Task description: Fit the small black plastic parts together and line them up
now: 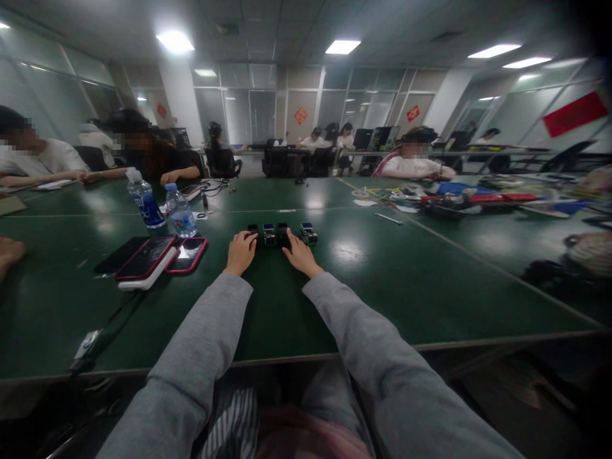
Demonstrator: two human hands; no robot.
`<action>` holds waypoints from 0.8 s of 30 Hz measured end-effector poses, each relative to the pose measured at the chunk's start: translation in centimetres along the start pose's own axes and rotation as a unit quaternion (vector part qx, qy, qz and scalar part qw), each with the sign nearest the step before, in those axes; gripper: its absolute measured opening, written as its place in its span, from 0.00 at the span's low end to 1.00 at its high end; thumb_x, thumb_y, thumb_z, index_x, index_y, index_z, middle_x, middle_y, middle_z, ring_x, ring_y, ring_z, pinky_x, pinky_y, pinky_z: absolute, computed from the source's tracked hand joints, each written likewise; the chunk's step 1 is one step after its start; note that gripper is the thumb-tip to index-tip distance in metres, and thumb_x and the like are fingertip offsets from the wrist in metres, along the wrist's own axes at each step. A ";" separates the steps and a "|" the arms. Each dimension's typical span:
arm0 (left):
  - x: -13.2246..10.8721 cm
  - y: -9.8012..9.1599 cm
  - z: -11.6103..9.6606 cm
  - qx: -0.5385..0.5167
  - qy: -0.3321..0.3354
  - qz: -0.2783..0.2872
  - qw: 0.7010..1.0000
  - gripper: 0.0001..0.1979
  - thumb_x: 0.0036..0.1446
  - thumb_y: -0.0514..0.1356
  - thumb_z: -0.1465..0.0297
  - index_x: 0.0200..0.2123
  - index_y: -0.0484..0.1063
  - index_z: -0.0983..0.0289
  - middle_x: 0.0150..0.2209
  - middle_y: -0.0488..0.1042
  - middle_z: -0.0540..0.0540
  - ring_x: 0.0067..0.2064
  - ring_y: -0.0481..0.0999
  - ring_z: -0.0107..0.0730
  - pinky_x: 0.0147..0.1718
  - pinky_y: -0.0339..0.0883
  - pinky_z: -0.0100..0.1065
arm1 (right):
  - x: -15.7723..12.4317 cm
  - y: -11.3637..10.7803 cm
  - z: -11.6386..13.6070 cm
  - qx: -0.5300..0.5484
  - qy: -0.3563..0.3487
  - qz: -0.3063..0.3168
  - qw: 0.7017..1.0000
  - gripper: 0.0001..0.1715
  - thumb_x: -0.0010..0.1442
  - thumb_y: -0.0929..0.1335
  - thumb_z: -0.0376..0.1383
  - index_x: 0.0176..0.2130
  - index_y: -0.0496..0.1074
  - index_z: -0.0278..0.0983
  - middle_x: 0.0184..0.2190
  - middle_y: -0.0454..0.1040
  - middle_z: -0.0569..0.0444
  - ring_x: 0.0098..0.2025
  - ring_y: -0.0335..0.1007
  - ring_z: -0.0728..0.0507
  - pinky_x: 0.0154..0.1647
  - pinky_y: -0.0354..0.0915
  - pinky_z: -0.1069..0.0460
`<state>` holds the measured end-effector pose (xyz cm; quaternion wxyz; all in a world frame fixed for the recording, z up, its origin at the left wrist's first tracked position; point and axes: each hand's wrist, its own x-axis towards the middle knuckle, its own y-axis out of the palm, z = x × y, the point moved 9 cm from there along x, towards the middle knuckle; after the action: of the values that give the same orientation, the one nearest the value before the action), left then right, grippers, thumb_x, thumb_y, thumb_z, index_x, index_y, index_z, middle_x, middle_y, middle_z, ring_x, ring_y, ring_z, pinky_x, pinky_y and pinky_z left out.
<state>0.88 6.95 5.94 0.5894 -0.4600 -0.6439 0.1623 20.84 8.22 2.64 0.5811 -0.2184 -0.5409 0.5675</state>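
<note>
A short row of small objects lies on the green table in front of me: dark blocks alternating with modules that look like small electronic parts. My left hand is at the left end, its fingers closed on a small black block. My right hand has its fingers closed on another small black block. Between the hands stands a small module with a bluish top and metallic parts. A similar module sits just right of my right fingers. Fine details are too small to make out.
Left of my hands lie a red-edged phone, a larger red-edged device on a white one, and two bottles, one a clear water bottle. A cable runs toward the front edge. Tangled wires lie back right. Several people sit around.
</note>
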 end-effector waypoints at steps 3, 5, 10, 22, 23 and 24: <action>0.0 -0.1 0.0 -0.003 0.003 -0.007 1.000 0.17 0.66 0.51 0.67 0.53 0.73 0.58 0.54 0.69 0.58 0.54 0.68 0.42 0.52 0.66 0.44 | -0.1 -0.5 0.2 0.013 0.004 -0.022 1.000 0.43 0.67 0.60 0.42 0.71 0.34 0.36 0.61 0.61 0.41 0.59 0.60 0.37 0.56 0.62 0.41; 0.0 -0.3 -0.1 -0.005 0.003 -0.012 1.000 0.17 0.66 0.50 0.67 0.54 0.72 0.58 0.55 0.68 0.58 0.55 0.67 0.42 0.52 0.66 0.44 | -0.1 -1.5 0.5 0.020 0.002 -0.058 0.998 0.42 0.66 0.59 0.41 0.70 0.36 0.32 0.59 0.62 0.39 0.59 0.60 0.37 0.55 0.62 0.42; 0.0 -0.8 -0.3 -0.009 -0.005 -0.017 1.000 0.16 0.66 0.50 0.67 0.53 0.72 0.58 0.56 0.68 0.58 0.56 0.66 0.43 0.53 0.66 0.44 | -0.5 -5.5 -0.5 -0.018 0.027 -0.182 0.983 0.28 0.66 0.57 0.36 0.64 0.57 0.33 0.57 0.62 0.40 0.58 0.58 0.37 0.55 0.60 0.42; -0.1 -0.9 -0.6 -0.002 -0.012 0.002 1.000 0.17 0.66 0.49 0.68 0.52 0.72 0.58 0.56 0.68 0.58 0.57 0.66 0.43 0.53 0.65 0.45 | -0.2 -3.8 -6.3 -0.011 0.128 -0.099 0.987 0.25 0.68 0.57 0.40 0.60 0.64 0.35 0.53 0.68 0.42 0.54 0.63 0.38 0.52 0.62 0.44; -0.1 -0.9 -0.6 -0.003 -0.011 0.004 1.000 0.17 0.66 0.50 0.68 0.53 0.72 0.58 0.56 0.68 0.58 0.57 0.66 0.43 0.54 0.65 0.45 | 0.0 -3.7 -6.1 -0.008 0.120 -0.090 0.989 0.25 0.69 0.56 0.41 0.61 0.63 0.36 0.54 0.67 0.42 0.55 0.63 0.38 0.52 0.63 0.44; -0.1 -0.8 -0.6 -0.003 -0.012 0.005 1.000 0.17 0.66 0.50 0.68 0.53 0.72 0.58 0.57 0.68 0.58 0.57 0.66 0.43 0.54 0.65 0.45 | 0.1 -3.5 -6.0 -0.006 0.111 -0.079 0.991 0.26 0.69 0.56 0.41 0.62 0.61 0.37 0.55 0.66 0.43 0.55 0.63 0.38 0.53 0.63 0.44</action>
<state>1.11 6.26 6.64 0.5797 -0.4630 -0.6490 0.1687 27.52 9.54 3.80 0.6793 -0.2401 -0.4916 0.4892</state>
